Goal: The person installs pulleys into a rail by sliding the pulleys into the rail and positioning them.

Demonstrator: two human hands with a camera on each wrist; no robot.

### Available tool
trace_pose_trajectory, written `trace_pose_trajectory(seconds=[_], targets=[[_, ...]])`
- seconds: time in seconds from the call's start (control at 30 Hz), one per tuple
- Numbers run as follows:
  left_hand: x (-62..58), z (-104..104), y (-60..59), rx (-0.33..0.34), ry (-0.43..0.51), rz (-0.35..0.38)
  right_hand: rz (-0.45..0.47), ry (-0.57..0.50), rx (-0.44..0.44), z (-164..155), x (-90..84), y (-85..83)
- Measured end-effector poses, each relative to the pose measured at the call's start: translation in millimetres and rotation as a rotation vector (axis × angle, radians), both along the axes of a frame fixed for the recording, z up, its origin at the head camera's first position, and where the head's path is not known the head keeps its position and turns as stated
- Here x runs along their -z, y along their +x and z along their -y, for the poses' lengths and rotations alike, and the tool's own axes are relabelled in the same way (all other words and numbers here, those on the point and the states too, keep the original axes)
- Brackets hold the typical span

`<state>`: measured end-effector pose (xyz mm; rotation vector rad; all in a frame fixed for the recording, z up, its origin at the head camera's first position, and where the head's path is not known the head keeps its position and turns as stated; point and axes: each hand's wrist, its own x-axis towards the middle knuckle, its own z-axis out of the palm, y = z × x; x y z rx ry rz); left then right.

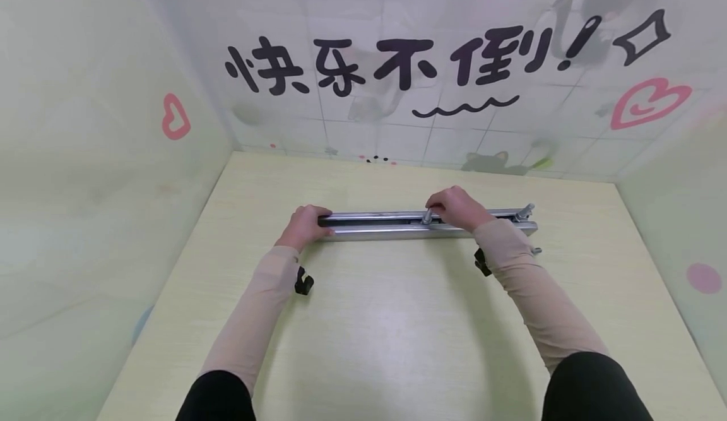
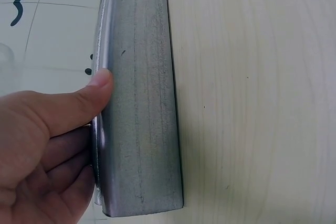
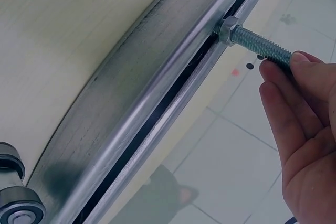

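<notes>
- The left hand (image 1: 303, 225) grips the left end of a long grey slotted steel channel rail (image 1: 397, 225), thumb pressed on its flat side, steadying it where it lies across the pale wood-grain tabletop (image 1: 397, 332).
- At mid-rail, the right hand (image 1: 457, 208) pinches a threaded silver bolt (image 3: 257, 45) whose hex nut (image 3: 227, 29) sits at the slot; the step in hand looks like positioning or turning this bolt, and any further move likely needs the rail kept firmly braced.
- At the rail's right end sits a roller fitting (image 1: 525, 213).
- No containers appear.
</notes>
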<state>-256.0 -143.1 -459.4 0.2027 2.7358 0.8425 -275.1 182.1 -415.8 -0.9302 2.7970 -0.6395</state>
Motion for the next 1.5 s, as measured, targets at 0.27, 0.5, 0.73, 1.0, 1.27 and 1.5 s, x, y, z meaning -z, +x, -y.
trace_pose_trajectory(seconds=[0.27, 0.5, 0.73, 1.0, 1.27, 1.5], targets=[[1.8, 0, 0.8, 0.0, 0.0, 0.0, 0.037, -0.004, 0.004, -11, 2.6, -1.1], [1.9, -2, -0.4, -0.009, -0.003, 0.014, 0.125, 0.027, 0.06, -49, -1.6, -10.2], [1.4, -2, -2.1, -0.004, -0.021, 0.012, 0.19, 0.249, 0.123, -86, 12.5, -13.9], [1.6, -2, -1.8, -0.001, -0.018, 0.005, 0.248, 0.234, 0.184, -95, 28.8, -14.7], [-5.5, -5, -2.1, 0.02, -0.042, -0.018, 0.203, 0.222, 0.206, -95, 26.3, -18.7], [-8.6, -7, -1.2, 0.049, -0.081, -0.007, 0.206, 0.222, 0.201, -95, 33.0, -22.1]])
